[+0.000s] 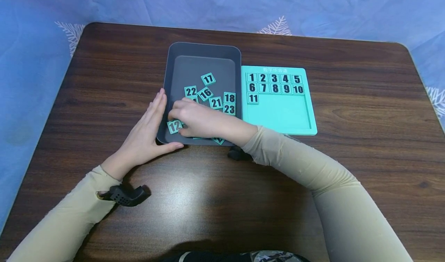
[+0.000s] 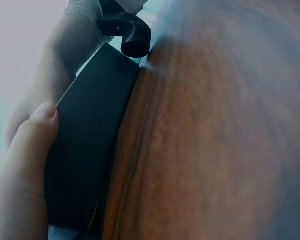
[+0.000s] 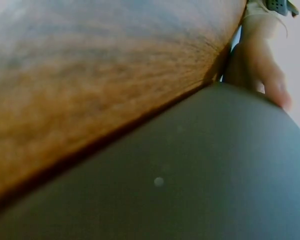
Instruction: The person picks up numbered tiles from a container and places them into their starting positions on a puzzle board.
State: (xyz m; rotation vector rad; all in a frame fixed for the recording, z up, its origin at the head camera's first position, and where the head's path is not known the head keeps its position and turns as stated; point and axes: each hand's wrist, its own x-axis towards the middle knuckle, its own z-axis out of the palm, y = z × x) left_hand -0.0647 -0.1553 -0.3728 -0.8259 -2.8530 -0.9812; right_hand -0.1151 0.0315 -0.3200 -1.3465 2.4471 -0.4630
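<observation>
A grey tray [image 1: 205, 48] holds loose green number tiles. My right hand [image 1: 201, 119] reaches into its front left part, thumb and fingertips pinching the tile marked 12 [image 1: 174, 127]. Flat along the tray's left side lies my left hand [image 1: 142, 136], fingers straight and thumb on the front rim. Its thumb [image 2: 32, 135] also shows on the rim in the left wrist view. Behind the right hand are tiles 17 [image 1: 208, 79], 16 [image 1: 205, 94] and 21 [image 1: 216, 102]; other tiles are partly hidden under it. In the right wrist view the tray wall [image 3: 200, 165] hides the right hand's fingers.
Touching the tray's right side is a turquoise board [image 1: 278, 115], with tiles 1 to 10 in two rows and 11 [image 1: 253, 98] beginning a third. Both stand on a dark wooden table [image 1: 365, 99]. A black wrist camera [image 1: 128, 195] sits on the left wrist.
</observation>
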